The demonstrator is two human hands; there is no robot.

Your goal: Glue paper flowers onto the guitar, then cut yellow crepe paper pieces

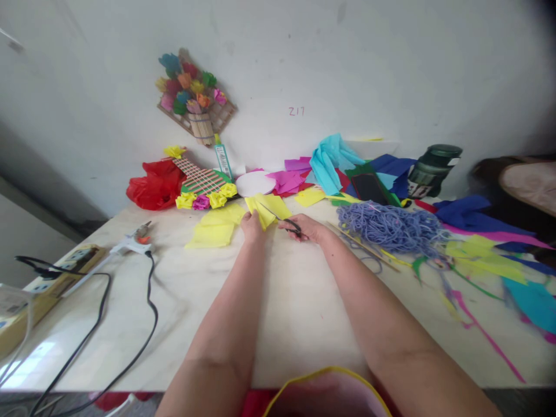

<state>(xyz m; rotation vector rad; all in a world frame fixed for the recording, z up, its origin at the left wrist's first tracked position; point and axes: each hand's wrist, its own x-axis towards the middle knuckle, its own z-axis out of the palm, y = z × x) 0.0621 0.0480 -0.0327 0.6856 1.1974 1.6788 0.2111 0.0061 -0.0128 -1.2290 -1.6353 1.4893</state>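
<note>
My left hand (pixel 252 226) pinches a piece of yellow crepe paper (pixel 273 207) near the middle of the table. In my right hand (pixel 309 227) is a pair of scissors (pixel 292 225) with dark handles, its blades pointing left onto the yellow paper. Whether the blades are parted is too small to tell. More yellow paper (pixel 211 231) lies flat to the left of my left hand. Behind it stands a woven stick craft (pixel 202 180) trimmed with yellow and pink paper flowers. A white oval disc (pixel 255 183) lies just beyond the paper.
Purple-blue yarn (pixel 386 226) is heaped right of my hands, beside a thin stick (pixel 369 250). A hot glue gun (pixel 132 246) and power strip (pixel 52 289) with cords occupy the left. Behind are a phone (pixel 369 190), a dark green jar (pixel 434 171) and coloured paper (pixel 332 162).
</note>
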